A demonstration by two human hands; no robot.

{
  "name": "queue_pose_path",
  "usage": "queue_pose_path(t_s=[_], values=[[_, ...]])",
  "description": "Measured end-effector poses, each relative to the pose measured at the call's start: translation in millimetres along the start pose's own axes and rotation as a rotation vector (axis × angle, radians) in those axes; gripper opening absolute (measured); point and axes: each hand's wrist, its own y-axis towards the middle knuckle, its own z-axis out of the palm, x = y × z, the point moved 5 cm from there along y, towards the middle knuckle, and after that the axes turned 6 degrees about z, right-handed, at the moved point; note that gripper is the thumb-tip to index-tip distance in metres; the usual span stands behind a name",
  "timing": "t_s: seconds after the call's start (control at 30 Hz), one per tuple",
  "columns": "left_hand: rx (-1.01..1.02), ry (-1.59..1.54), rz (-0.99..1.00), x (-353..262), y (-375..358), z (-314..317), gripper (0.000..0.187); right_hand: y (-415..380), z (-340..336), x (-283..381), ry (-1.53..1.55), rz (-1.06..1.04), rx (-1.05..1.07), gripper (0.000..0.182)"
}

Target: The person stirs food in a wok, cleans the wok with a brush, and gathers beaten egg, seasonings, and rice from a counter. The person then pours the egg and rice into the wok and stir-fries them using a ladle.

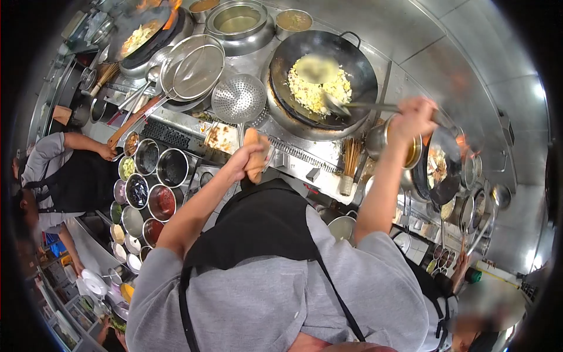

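Observation:
My right hand [415,120], blurred by motion, is closed around the long handle of a ladle [369,106]. The ladle's bowl dips into yellow, egg-like fried food with white bits [305,94] in a dark wok [281,73] on the burner. A blurred pale yellow patch [316,68] shows over the food's far side. Below the wok, on the near left, my left hand [249,161] grips a folded tan cloth [254,154] close to the stove's front edge. Beside that hand is the handle end of a perforated skimmer [238,98].
Wire strainers [193,67] and a pot of liquid [239,22] stand left of the wok. A bamboo brush [350,157] and a metal pot [413,154] are at right. Seasoning tins [162,200] line the left, near a co-worker [64,170]. Flames rise by another wok [143,38].

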Motion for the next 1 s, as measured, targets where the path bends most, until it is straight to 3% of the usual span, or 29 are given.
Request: queue_pose_path(t_s=[0.07,0.1,0.13,0.2,0.27,0.3,0.33,0.4,0.43,0.53,0.57,0.63,0.7,0.8,0.83,0.87,0.93,1.0], values=[[-0.014,0.003,-0.015,-13,29,36,0.036,-21,0,-57,0.145,0.085,-0.149,0.009],[0.033,0.0,-0.011,-18,53,49,0.038,-47,25,-47,0.072,0.059,-0.133,0.009],[0.079,-0.01,-0.007,-20,75,62,0.041,-70,42,-43,0.122,-0.064,0.186,0.009],[0.084,0.008,-0.017,-28,105,96,0.039,-127,85,-1,-0.111,-0.332,0.223,0.023],[0.149,-0.058,-0.109,5,183,90,0.037,-131,90,-42,-0.233,-0.319,0.278,0.018],[-0.016,0.007,-0.107,1,178,103,0.029,-105,86,-71,-0.244,-0.265,0.28,0.02],[-0.055,-0.004,-0.114,4,183,107,0.026,-79,80,-89,-0.251,-0.215,0.284,0.021],[-0.131,-0.028,-0.12,7,196,111,0.021,-44,91,-43,-0.013,0.06,0.076,0.023],[-0.287,-0.042,-0.053,-1,179,123,0.014,-32,93,-19,0.016,0.079,0.123,0.024],[-0.22,-0.057,0.038,22,196,106,0.015,-26,75,9,0.007,0.161,0.21,0.022],[-0.122,-0.092,-0.115,33,197,107,0.021,-22,63,-3,0.011,0.189,0.191,0.021],[-0.182,-0.102,-0.232,2,115,144,0.024,8,42,-19,0.047,0.181,0.143,0.018],[-0.25,-0.112,-0.346,-26,50,162,0.026,8,33,5,0.13,0.237,0.149,0.018],[-0.245,-0.128,-0.225,-24,73,145,0.023,-32,65,25,0.122,0.158,0.184,0.021],[-0.135,-0.089,-0.026,-7,94,124,0.02,-51,73,11,0.109,0.123,0.166,0.022],[0.173,-0.067,-0.104,22,118,92,0.016,-63,70,2,0.095,0.085,0.145,0.022],[0.029,0.068,0.096,51,133,47,0.015,-67,65,-13,0.011,-0.087,0.386,0.023],[0.086,-0.002,-0.022,95,149,2,0.014,-74,77,17,-0.125,-0.246,0.506,0.024]])
